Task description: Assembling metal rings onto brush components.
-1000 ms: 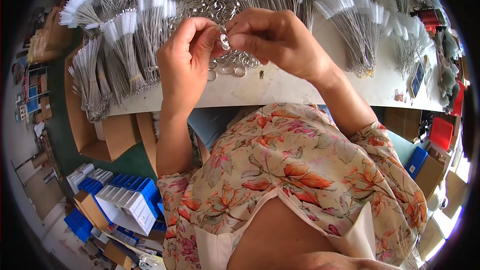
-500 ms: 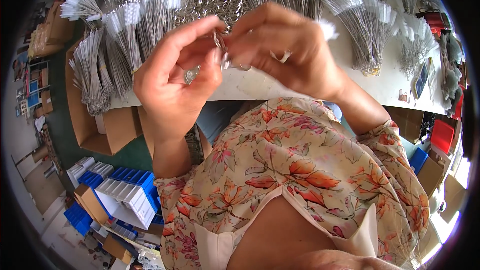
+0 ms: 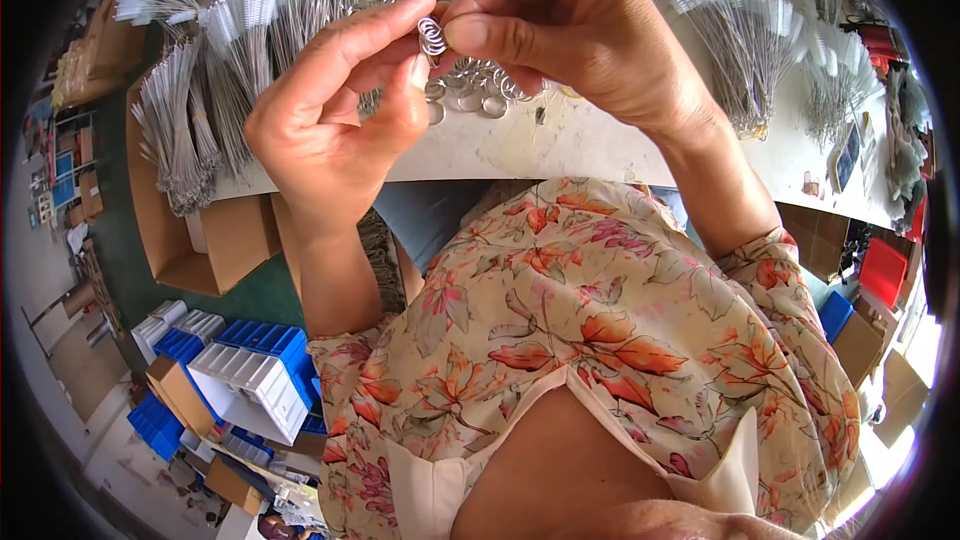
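Between both hands, above the table's near part, is a small stack of silvery metal rings [image 3: 431,38], like split key rings. My left hand [image 3: 335,105] is closed on them, with the thumb below and the index finger above. From the other side my right hand [image 3: 590,40] pinches at the rings' edge with thumb and index finger; its other fingers are curled and partly hidden. Just under and behind the hands lies a heap of loose rings [image 3: 492,103], several of them spread singly along its near edge.
Bundles of thin wire brushes with white bristles [image 3: 250,15] stand left of the rings, and more brush bundles [image 3: 730,50] lie right on the white table [image 3: 600,155]. An open cardboard box [image 3: 225,250] and blue and white plastic bins [image 3: 250,380] sit at the lower left.
Both hands have risen slightly, toward the table's far side. My right hand, blurred before, has steadied with its fingertips at the rings. The ring stack now shows clearly between the fingers.
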The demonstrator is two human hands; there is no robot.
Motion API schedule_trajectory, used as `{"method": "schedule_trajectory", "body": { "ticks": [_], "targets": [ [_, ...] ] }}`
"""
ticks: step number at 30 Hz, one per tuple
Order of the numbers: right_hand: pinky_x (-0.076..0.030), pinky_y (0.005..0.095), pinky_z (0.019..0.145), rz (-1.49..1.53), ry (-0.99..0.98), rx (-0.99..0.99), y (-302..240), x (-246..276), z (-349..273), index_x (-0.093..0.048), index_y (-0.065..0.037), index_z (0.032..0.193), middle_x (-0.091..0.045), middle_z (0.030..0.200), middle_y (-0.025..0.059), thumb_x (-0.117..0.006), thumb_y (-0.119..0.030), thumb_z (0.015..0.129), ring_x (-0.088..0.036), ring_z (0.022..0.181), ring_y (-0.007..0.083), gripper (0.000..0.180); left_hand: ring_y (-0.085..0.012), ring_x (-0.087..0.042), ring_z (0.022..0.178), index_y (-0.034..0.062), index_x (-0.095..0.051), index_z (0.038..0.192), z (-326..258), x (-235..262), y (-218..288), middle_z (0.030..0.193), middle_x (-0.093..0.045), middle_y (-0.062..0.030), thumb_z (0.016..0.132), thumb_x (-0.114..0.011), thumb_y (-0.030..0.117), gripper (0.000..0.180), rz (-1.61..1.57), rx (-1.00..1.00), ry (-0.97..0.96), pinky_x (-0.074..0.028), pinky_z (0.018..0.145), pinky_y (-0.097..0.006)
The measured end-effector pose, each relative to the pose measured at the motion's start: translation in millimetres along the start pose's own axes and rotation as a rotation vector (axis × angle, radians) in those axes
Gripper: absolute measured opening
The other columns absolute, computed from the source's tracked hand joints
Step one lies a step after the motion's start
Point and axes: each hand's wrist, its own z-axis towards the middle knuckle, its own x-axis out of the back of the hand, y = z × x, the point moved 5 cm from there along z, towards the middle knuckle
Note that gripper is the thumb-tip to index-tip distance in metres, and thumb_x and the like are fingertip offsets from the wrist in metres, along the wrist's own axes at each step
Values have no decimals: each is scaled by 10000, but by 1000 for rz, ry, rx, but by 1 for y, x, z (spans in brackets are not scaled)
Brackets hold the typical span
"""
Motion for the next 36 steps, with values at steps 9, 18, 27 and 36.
{"method": "schedule_trajectory", "body": {
  "ticks": [9,18,27,36],
  "targets": [
    [-362,185,436,251,-149,-245,12,-4,-11,-658,-28,856,-599,674,-4,-658,-210,823,-474,498,31,185,-188,-624,857,-104,-564,1067,-5,-5,0,1008,-607,-178,778,-555,-131,290,-145,33,-24,-525,782,-282],
    [-412,181,493,76,20,14,10,-6,-12,-619,-20,873,-623,722,4,-608,-203,865,-535,589,39,184,-169,-611,884,-91,-587,1037,-7,0,-2,1008,-616,-165,772,-575,-128,268,-74,28,19,-518,781,-265],
    [-392,168,478,-28,-52,-102,13,-9,-10,-620,-31,890,-596,727,-6,-599,-185,872,-535,601,30,157,-145,-612,849,-78,-595,1040,-7,0,-5,1007,-620,-156,758,-599,-125,286,-20,37,-23,-527,747,-248],
    [-456,252,537,-326,79,129,16,0,-20,-638,-30,780,-624,707,59,-650,-92,775,-576,581,118,64,-118,-607,802,-61,-601,1044,-5,-1,-23,957,-636,-114,771,-607,-85,274,-88,262,-101,-529,717,-233]
  ]
}}
